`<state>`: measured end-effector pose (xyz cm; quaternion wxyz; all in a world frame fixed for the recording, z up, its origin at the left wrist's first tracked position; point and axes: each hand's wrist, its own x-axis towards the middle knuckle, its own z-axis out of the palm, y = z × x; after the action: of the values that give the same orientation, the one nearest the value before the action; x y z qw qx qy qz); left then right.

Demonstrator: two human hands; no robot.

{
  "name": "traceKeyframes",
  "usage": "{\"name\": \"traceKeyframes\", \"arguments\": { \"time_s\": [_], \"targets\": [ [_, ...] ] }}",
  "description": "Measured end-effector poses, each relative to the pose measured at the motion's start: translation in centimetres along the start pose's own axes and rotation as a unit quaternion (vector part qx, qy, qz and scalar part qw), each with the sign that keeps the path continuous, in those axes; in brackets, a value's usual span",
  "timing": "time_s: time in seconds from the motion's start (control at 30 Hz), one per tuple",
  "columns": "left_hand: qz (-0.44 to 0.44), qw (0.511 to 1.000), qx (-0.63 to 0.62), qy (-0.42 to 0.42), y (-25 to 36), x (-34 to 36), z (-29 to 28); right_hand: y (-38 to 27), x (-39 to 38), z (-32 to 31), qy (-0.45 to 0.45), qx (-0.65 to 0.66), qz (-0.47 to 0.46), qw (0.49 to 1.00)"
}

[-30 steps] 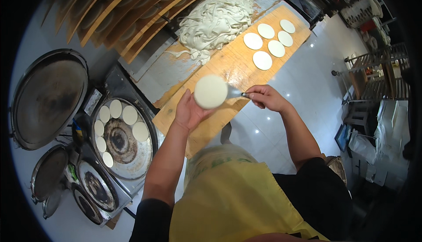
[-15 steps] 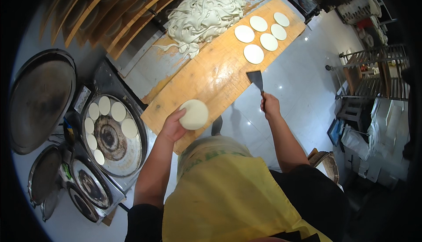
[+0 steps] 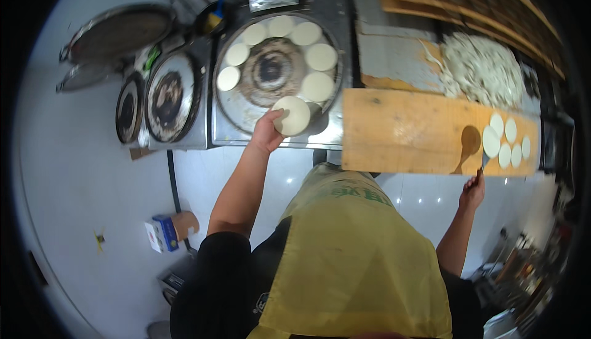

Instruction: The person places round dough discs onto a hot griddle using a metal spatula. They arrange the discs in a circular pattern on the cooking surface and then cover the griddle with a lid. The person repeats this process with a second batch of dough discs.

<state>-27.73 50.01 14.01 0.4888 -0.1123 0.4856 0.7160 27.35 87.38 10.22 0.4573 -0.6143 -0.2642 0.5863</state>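
- Left hand (image 3: 267,133): thumb over, pinching a dough round (image 3: 293,116) by its edge; the round sits just right of the wrist, above the pan's (image 3: 271,71) near rim.
- Seemingly loading the pan; the next move calls for a level lowering.
- Farther off, right hand (image 3: 473,192) wrapped around a scraper (image 3: 486,159) beside rounds on a board (image 3: 400,133).

The dough disc (image 3: 293,117) is coloured cream, the board (image 3: 406,136) honey-tan; the yellow apron (image 3: 363,259) is printed in green, the grey griddle (image 3: 271,71) ringed with brown-black.
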Motion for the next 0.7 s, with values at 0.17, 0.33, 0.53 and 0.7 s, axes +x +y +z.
{"name": "traceKeyframes", "arguments": {
  "time_s": [0.17,0.33,0.53,0.7],
  "targets": [
    [0.104,0.986,0.073,0.104,7.9,2.4,-10.8,-1.0,-7.6,7.2,-0.094,-0.007,-0.013,0.995],
    [0.104,0.974,0.143,0.139,11.4,7.3,-18.2,-1.0,-13.5,13.5,-0.171,-0.022,-0.013,0.985],
    [0.108,0.941,0.279,0.161,13.3,10.4,-21.7,0.6,-20.2,18.4,-0.214,-0.086,-0.032,0.973],
    [0.102,0.914,0.365,0.145,14.5,10.4,-23.0,1.9,-23.7,21.2,-0.268,-0.151,-0.057,0.950]
  ]
}}
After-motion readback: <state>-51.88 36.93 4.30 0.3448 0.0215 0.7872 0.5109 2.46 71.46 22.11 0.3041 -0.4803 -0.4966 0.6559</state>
